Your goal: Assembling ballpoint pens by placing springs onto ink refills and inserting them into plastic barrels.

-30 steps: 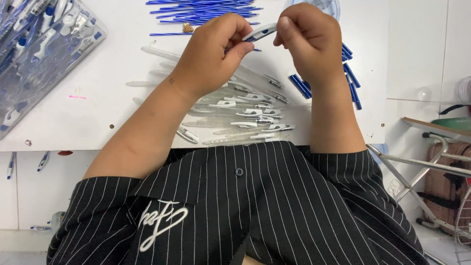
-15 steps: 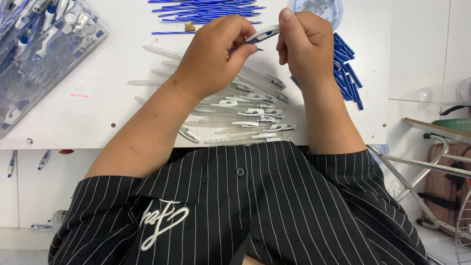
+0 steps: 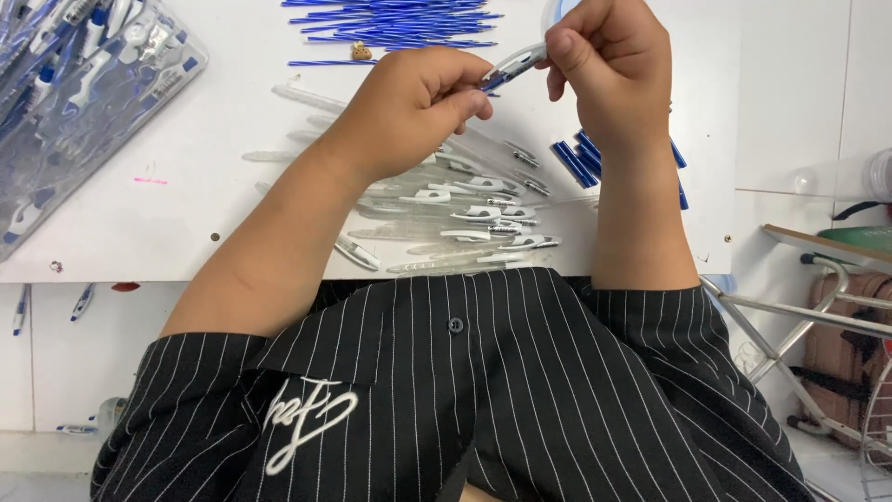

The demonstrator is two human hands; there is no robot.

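Clear-barrelled pen with blue refill [image 3: 509,69] sits pinched between left hand [image 3: 409,112] and right hand [image 3: 609,70], mid-assembly above the white counter's [image 3: 232,200] far edge; pressing the parts together seems next.

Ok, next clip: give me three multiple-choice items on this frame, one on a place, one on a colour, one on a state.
1. Where does the pile of thin refill tubes lie?
A. far edge of the white table
B. on the floor
C. in the person's lap

2. What colour are those refill tubes?
A. red
B. blue
C. green

3. How is the clear pen held?
A. lying loose on the table
B. in the left hand alone
C. between the left hand and the right hand

Answers: 1 A, the pile sits at the top of the tabletop; 2 B, all show blue; 3 C, fingers of both hands pinch it above the table.
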